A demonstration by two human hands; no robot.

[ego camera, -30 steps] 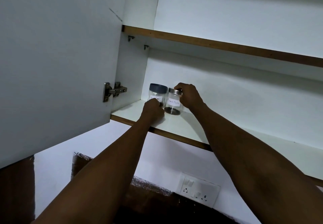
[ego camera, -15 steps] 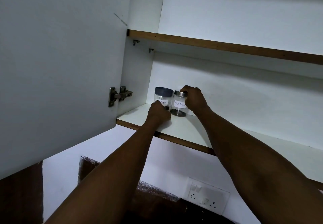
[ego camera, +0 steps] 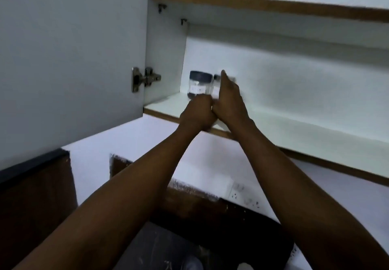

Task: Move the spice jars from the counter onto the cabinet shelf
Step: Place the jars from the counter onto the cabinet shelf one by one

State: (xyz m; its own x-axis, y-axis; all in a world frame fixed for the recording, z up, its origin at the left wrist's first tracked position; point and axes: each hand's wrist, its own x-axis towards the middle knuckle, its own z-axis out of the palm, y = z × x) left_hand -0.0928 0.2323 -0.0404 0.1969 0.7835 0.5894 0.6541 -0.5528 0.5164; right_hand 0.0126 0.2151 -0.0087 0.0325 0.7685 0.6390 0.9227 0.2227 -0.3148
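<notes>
Two clear spice jars stand side by side at the left end of the lower cabinet shelf (ego camera: 166, 106). The jar with the dark lid (ego camera: 199, 83) is in full view, with a white label and dark contents at the bottom. My right hand half hides the second jar (ego camera: 215, 87). My left hand (ego camera: 197, 112) is curled into a fist at the shelf's front edge, just below the dark-lidded jar and apart from it. My right hand (ego camera: 230, 99) is beside it with fingers stretched upward in front of the second jar, blurred and gripping nothing.
The open cabinet door (ego camera: 71, 59) hangs at the left on a metal hinge (ego camera: 145, 79). An upper shelf (ego camera: 263, 5) runs above. The lower shelf stretches bare to the right. Below are a wall socket (ego camera: 244, 193) and a dark counter.
Both hands have come off the jars and drawn back toward the shelf's front edge. The right hand's fingers have straightened. The camera has tilted downward.
</notes>
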